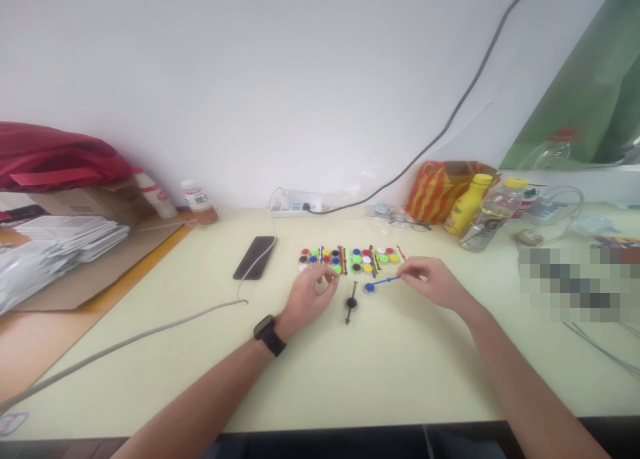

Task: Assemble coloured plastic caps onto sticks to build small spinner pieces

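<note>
My right hand (431, 280) pinches the end of a thin blue arrow-shaped stick (389, 281). The stick's other end reaches a round blue disc (369, 288) on the table. My left hand (311, 294), with a dark watch on its wrist, is curled at the front of the rows of coloured discs (356, 259). Its thumb and forefinger come together; what they hold, if anything, is too small to make out. Between my hands lies a black disc (351, 303) with a black arrow pointer across it. Bundles of coloured sticks (343, 260) lie among the rows.
A phone (255, 258) lies left of the discs, with a grey cable (150, 336) running across the table. A power strip (297, 206) sits by the wall. At right are a striped bag (437, 189), a yellow bottle (467, 204) and a clear bottle (493, 216).
</note>
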`<state>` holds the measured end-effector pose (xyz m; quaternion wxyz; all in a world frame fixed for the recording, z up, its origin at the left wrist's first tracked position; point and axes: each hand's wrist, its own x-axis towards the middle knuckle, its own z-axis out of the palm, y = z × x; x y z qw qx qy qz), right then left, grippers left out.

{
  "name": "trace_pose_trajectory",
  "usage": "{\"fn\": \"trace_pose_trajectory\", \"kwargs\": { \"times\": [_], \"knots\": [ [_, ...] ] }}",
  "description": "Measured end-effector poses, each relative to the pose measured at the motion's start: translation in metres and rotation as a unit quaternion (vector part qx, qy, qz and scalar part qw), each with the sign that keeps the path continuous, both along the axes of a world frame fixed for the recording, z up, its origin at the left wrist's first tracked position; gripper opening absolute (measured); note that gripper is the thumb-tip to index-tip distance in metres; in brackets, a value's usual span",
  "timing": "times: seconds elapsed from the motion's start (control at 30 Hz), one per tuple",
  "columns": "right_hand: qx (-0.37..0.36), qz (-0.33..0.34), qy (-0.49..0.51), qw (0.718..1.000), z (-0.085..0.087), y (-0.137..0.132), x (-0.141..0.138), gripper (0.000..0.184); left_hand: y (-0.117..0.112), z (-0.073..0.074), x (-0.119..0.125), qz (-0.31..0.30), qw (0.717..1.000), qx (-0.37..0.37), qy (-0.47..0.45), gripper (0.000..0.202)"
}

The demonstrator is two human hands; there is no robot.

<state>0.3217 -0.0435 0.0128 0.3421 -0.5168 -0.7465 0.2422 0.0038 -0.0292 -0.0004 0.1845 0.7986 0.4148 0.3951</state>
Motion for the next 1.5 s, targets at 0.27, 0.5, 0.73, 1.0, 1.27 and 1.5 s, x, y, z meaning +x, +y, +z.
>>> {"fn": "trace_pose_trajectory", "kwargs": {
  "times": [0.27,0.5,0.73,1.0,1.27,1.5],
  "knots": [
    [0.001,0.014,0.008,1.000,-0.009,0.000,-0.019,0.018,0.000,0.000,0.000,-0.003,1.000,0.004,0.001,0.010],
    [0.007,0.045,0.011,0.999,-0.013,-0.003,-0.032,0.023,0.001,-0.002,0.000,-0.012,0.999,-0.034,0.021,0.012],
    [0.009,-0.021,0.049,0.999,-0.013,0.001,-0.019,0.017,0.000,-0.007,-0.002,-0.082,0.993,-0.060,0.064,0.029],
    [0.037,0.053,0.112,0.992,-0.015,-0.006,-0.037,0.027,-0.004,-0.003,0.002,-0.132,0.987,-0.013,0.089,0.028],
    [0.115,0.137,0.002,0.984,-0.026,-0.030,-0.092,0.029,-0.003,0.001,0.001,-0.110,0.992,-0.035,0.053,0.015],
    [0.116,0.138,0.009,0.984,-0.028,-0.029,-0.091,0.018,-0.002,0.000,0.001,-0.097,0.993,-0.049,0.053,0.014]
  ]
}}
